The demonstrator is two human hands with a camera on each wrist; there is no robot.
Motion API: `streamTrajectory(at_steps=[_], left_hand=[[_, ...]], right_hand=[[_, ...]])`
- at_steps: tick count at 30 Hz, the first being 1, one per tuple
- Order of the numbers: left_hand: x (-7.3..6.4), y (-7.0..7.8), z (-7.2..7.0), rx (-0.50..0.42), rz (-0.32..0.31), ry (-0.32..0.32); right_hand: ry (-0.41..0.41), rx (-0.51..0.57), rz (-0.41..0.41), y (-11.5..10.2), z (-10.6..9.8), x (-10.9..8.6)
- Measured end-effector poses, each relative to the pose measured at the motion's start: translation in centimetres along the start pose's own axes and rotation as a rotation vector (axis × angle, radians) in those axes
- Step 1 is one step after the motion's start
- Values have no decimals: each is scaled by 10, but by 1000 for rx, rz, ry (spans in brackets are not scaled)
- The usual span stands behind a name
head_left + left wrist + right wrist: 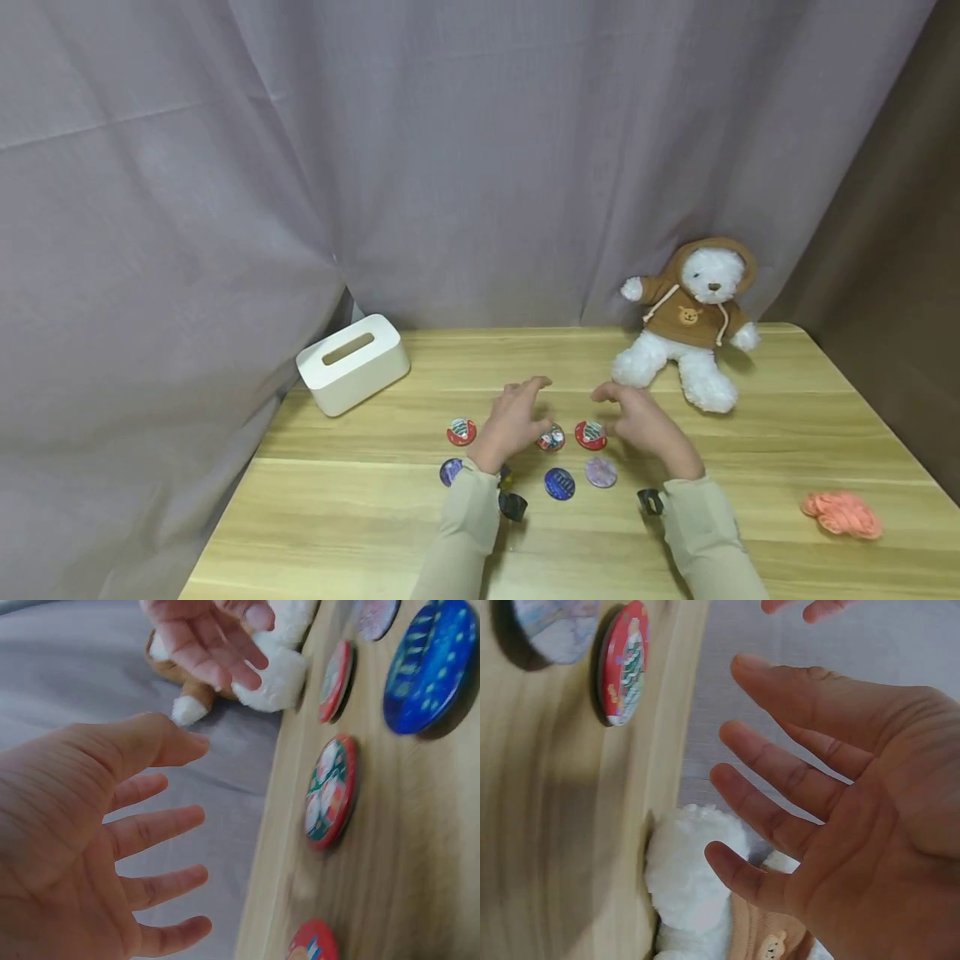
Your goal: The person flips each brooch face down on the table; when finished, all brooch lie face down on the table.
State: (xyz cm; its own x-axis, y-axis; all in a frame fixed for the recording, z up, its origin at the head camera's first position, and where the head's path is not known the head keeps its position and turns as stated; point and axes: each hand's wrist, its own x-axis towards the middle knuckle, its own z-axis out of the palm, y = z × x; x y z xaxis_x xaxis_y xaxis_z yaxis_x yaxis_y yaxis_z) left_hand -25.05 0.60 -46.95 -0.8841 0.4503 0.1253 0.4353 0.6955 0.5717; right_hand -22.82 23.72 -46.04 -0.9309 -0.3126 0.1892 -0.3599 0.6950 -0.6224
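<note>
My left hand hovers over a double row of round badges, fingers spread and nothing held. Opposite it, my right hand is raised with loosely bent fingers, its palm bare in the right wrist view. Between the hands lie a red-rimmed badge with white figures, a red badge with a green tree, a dark blue badge and a pale purple badge. Left of my left hand are another red tree badge and a purple-blue badge, partly behind the sleeve. One more red badge shows in the left wrist view.
A white tissue box stands at the wooden table's back left. The white teddy bear in a brown hoodie sits at the back right against the grey curtain. A crumpled coral cloth lies at the right.
</note>
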Motion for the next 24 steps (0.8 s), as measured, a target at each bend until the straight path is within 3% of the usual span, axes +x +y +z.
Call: streamTrajectory(at_steps=[7, 17, 24], left_hand=[[2, 10, 15, 82, 58, -41], [6, 21, 29, 152, 86, -84], [6, 21, 37, 130, 81, -128]], right_hand=[[-44, 4, 47, 6, 4, 1], [-64, 32, 81, 8, 11, 4], [-88, -14, 80, 9, 15, 3]])
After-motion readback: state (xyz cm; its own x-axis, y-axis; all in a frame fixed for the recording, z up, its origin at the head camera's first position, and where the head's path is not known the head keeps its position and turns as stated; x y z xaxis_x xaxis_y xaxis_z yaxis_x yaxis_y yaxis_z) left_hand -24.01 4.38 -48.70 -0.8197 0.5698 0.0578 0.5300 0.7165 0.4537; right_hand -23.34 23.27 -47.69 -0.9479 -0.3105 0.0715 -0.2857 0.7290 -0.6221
